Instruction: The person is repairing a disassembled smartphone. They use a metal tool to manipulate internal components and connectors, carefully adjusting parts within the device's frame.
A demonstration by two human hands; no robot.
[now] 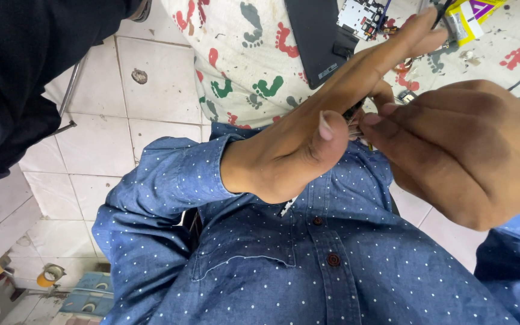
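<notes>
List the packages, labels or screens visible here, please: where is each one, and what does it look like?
Yellow package: top right on the footprint-patterned cloth, flat, yellow with a white and purple printed patch.
Dark flat panel: top centre on the cloth, rectangular, black, possibly a phone screen, with a small pale label near its lower corner.
Circuit board: right of the panel, pale with small components.

Cluttered cloth [236, 54] above; shirt front [332, 265] close below hands

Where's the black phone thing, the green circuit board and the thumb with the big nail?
Black panel [314, 36], head view, middle of its dark face.
Circuit board [361, 15], head view, its centre.
Left hand [308, 141], head view, thumb base.
</notes>
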